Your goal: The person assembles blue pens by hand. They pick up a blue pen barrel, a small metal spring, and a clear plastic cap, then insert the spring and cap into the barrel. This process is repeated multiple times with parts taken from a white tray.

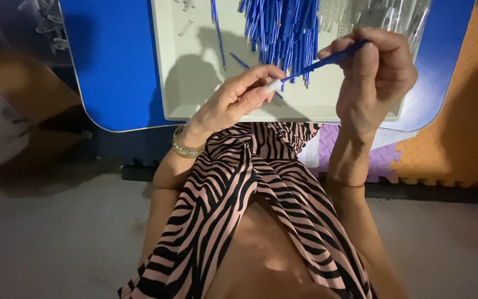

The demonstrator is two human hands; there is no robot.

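Over the pale tray [195, 105], right hand [380, 77] pinches a blue pen tube [327, 60]; left hand [239, 97] pinches its white tip [274, 84]. Pile of blue tubes [283, 27] lies just behind, on the tray.

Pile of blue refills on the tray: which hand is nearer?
Right. The right hand overlaps the right edge of the pile of blue refills, gripping a blue pen barrel. The left hand sits below it.

Slanted blue pen refill [327, 60] (pale tip)
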